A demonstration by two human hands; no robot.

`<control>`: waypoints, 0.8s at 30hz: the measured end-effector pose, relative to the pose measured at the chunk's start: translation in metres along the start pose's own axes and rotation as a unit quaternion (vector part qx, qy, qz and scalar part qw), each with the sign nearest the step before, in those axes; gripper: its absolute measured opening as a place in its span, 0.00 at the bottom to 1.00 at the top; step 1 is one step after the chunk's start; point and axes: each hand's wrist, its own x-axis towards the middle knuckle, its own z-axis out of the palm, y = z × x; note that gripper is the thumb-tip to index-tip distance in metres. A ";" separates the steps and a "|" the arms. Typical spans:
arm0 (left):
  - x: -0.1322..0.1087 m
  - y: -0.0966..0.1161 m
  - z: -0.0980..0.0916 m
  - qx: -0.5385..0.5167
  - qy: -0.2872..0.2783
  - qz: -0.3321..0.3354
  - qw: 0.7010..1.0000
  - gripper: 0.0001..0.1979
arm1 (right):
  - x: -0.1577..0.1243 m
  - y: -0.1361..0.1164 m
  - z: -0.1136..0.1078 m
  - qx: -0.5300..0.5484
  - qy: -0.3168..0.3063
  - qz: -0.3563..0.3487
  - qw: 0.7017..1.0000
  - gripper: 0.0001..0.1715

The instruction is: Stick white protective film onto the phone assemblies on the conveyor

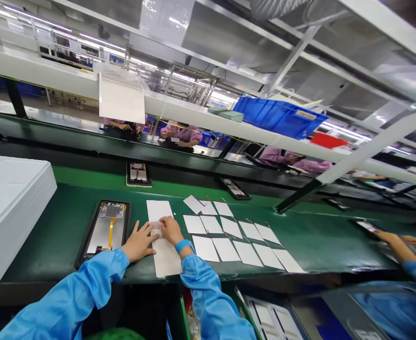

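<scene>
My left hand lies flat with fingers spread, its fingertips on the edge of a long white sheet. My right hand is bent over the same sheet, thumb and fingers pinched together at a small pale, see-through strip. That strip lies across the sheet between both hands; the right fingertips partly hide its end. Left of my left hand is an opened tablet with its circuit board and an orange ribbon cable showing. Several white rectangular pads are laid out in rows to the right of my right hand.
A white foam box stands at the left. Two more opened devices, one upright-facing and one farther right, lie along the green bench's back. A blue bin sits on the overhead shelf. A co-worker's hands work at the right.
</scene>
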 end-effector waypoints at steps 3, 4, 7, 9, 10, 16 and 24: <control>-0.001 -0.003 -0.003 -0.007 -0.001 0.002 1.000 0.30 | 0.001 0.003 0.006 -0.002 0.002 0.008 1.000 0.11; -0.001 -0.003 -0.003 -0.009 -0.004 0.001 1.000 0.30 | 0.002 0.003 0.008 -0.002 0.002 0.009 1.000 0.11; -0.001 -0.001 -0.002 -0.015 -0.007 -0.006 1.000 0.30 | 0.004 0.004 0.011 0.003 0.002 0.012 1.000 0.09; -0.001 0.000 -0.001 -0.021 -0.001 -0.006 1.000 0.30 | 0.004 0.004 0.012 0.009 0.005 0.010 1.000 0.08; -0.001 0.000 -0.001 -0.025 0.003 -0.006 1.000 0.29 | 0.004 0.004 0.012 0.013 0.007 0.008 1.000 0.08; -0.001 -0.001 0.002 -0.026 -0.001 -0.007 1.000 0.31 | -0.007 0.006 0.012 0.045 0.028 -0.038 0.998 0.07; -0.002 -0.001 0.004 -0.025 0.005 -0.011 1.000 0.30 | -0.014 0.004 0.013 0.112 0.063 -0.090 0.988 0.06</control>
